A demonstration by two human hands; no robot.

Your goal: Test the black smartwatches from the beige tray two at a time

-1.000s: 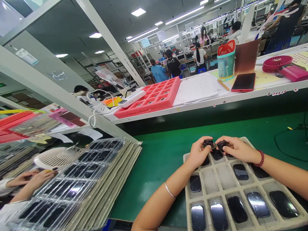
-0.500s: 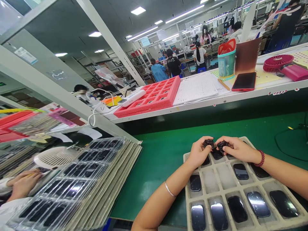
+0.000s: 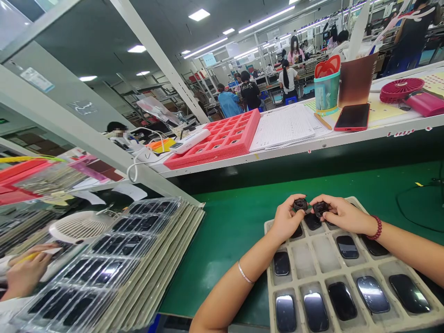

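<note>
My left hand pinches a small black watch case between thumb and fingers. My right hand grips a second black watch case close beside it, a narrow gap between the two. Both pieces are held above the far edge of a beige compartment tray. Glossy black watch screens, such as this one, lie in many of its pockets. One dark screen sits directly below my hands. My fingers partly cover both cases and the far pockets.
To the left rises a stack of trays under clear plastic covers. A co-worker's hand is beyond it, near a white fan. The shelf ahead carries a red foam tray, papers, a phone and a cup.
Both watch cases have turned slightly in my fingers, showing more of their faces. My hands otherwise stay in place. The co-worker's hands at the left have shifted.
</note>
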